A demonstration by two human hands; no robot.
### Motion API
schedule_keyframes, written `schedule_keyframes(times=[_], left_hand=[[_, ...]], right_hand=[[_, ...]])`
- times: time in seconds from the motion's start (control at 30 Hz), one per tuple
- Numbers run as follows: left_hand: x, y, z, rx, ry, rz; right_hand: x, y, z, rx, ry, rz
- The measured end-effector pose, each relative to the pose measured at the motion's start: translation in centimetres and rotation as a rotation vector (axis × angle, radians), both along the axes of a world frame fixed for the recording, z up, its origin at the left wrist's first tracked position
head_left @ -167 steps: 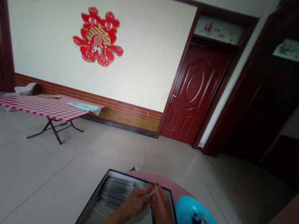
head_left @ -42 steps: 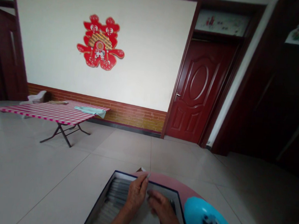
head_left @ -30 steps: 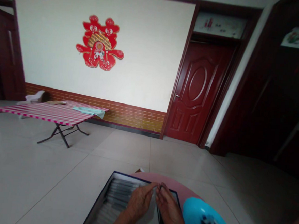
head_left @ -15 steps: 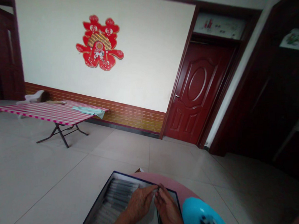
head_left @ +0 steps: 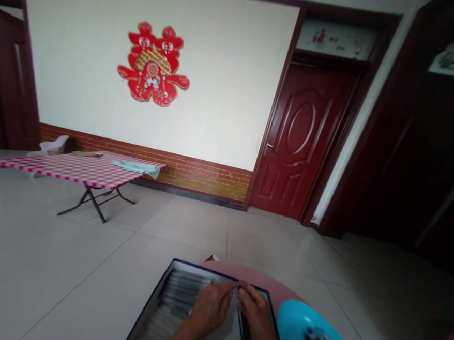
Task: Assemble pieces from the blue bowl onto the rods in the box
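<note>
Over a dark-edged tray (head_left: 147, 303), my left hand (head_left: 213, 305) and my right hand (head_left: 255, 311) meet at the fingertips. Each is pinched on a small dark thing between them, too small to make out. Rows of thin dark and pale sticks (head_left: 182, 291) lie in the left part of the tray. A few dark sticks (head_left: 243, 330) lie under and beside my right hand. To the right of the tray, a blue bowl (head_left: 298, 315) holds black and whitish pieces that I cannot identify.
The tray and bowl rest on a round pink surface (head_left: 276, 290). Farther off at the left, a folding table (head_left: 75, 168) with a red-checked top carries a pale green cloth (head_left: 136, 168). A dark red door (head_left: 299, 139) stands beyond. Part of a blurred limb shows at the lower right edge.
My right hand's fingers have shifted slightly and its back has turned a little. Both hands remain together over the tray. The camera view has moved slightly.
</note>
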State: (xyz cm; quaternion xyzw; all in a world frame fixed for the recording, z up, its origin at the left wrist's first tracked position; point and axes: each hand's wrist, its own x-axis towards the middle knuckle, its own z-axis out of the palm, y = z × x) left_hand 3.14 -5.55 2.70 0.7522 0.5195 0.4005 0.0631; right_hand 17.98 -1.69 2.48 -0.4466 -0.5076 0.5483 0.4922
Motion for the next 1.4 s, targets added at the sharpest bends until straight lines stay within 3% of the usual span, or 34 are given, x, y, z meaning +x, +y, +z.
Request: schedule_keyframes(times=[0.2, 0.37, 0.6, 0.77, 0.93, 1.1, 1.4], left_hand=[[-0.1, 0.3, -0.7, -0.002, 0.194, 0.128], [-0.1, 0.3, -0.1, -0.020, 0.307, 0.210], [0.0, 0.0, 1.0, 0.018, 0.302, 0.203], [0.2, -0.2, 1.1, 0.024, 0.306, 0.194], [0.4, -0.4, 0.7, 0.024, 0.346, 0.184], [0.4, -0.2, 0.3, 0.009, 0.327, 0.187], [0.4, -0.2, -0.1, -0.020, 0.329, 0.191]], right_hand=[[0.2, 0.2, 0.3, 0.058, -0.164, -0.008], [-0.1, -0.1, 0.7, 0.017, -0.154, -0.023], [-0.4, -0.3, 1.1, -0.011, -0.115, 0.009], [-0.2, -0.5, 1.5, 0.125, -0.290, 0.005], [-0.1, -0.3, 0.5, 0.341, -0.460, -0.078], [0.0, 0.2, -0.5, 0.305, -0.440, -0.100], [-0.2, 0.0, -0.5, 0.361, -0.505, -0.057]])
